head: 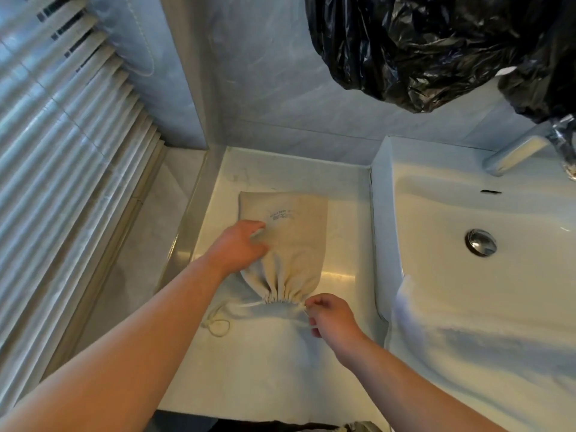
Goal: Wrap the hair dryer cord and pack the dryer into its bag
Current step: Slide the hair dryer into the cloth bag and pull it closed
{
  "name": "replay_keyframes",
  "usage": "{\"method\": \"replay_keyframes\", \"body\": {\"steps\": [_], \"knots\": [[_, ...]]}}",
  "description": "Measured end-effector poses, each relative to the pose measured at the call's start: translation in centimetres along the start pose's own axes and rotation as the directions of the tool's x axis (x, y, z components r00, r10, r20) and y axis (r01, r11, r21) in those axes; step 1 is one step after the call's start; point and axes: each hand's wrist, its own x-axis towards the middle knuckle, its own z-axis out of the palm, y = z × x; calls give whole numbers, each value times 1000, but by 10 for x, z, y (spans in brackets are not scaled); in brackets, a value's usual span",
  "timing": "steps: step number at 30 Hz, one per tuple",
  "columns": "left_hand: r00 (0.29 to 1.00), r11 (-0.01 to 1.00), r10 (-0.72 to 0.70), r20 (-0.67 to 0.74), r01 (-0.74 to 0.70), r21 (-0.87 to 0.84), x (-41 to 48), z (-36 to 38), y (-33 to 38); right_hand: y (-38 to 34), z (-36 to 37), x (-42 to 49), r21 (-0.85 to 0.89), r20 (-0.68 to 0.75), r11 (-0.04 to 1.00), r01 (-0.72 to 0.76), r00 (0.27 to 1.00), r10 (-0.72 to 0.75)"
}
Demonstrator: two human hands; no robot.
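A beige cloth drawstring bag [293, 232] with small printed lettering lies on the white counter [268, 363], its mouth gathered tight toward me. The hair dryer and its cord are hidden; I cannot see them. My left hand [240, 247] rests on the bag's left side with fingers curled onto the fabric. At the right end of the gathered mouth, my right hand [330, 316] pinches the white drawstring [307, 325]. The drawstring's other end [218, 319] lies loose in a loop on the counter to the left.
A white sink basin [467, 307] with a chrome drain [481, 242] fills the right side, with a chrome tap [517, 154] at its back. A black plastic bag [436, 48] hangs overhead. Window blinds [62, 151] run along the left, tiled wall behind.
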Motion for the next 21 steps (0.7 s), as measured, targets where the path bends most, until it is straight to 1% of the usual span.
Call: {"method": "replay_keyframes", "body": {"steps": [2,3,4,6,9,10,13,15,16,17,19,20,21], "knots": [[990,990,10,137,-30,140,11,12,8,-3,0,-1,35,84,998,-57,995,54],[989,985,12,150,-37,166,14,17,9,-3,-2,0,14,123,998,-69,990,67],[992,986,8,130,-29,163,14,22,9,-3,-5,1,-23,146,998,-58,987,61],[996,983,-14,83,-1,181,12,27,8,-6,-11,5,-38,147,999,-11,989,17],[992,966,-49,119,17,258,5,40,9,-11,-19,14,39,67,999,29,997,-32],[988,963,-62,144,22,268,2,46,10,-13,-22,19,29,12,999,36,999,-36],[970,965,-95,224,34,262,-6,57,13,-19,-36,37,-82,-167,993,86,981,-99],[966,974,-82,246,25,226,-10,57,13,-26,-45,46,-90,-246,987,136,957,-154],[972,979,-76,222,30,203,-11,53,12,-30,-48,48,-95,-276,984,151,946,-172],[983,983,-83,164,54,176,-10,49,8,-32,-50,51,-98,-307,982,158,934,-181],[992,989,-127,-27,128,70,-4,39,-8,-32,-51,54,-82,-371,990,116,918,-138],[977,986,-163,-136,166,6,1,32,-17,-31,-53,53,-75,-384,994,77,918,-100],[950,977,-213,-227,208,-44,6,24,-25,-29,-53,52,-67,-367,997,46,928,-67]]}}
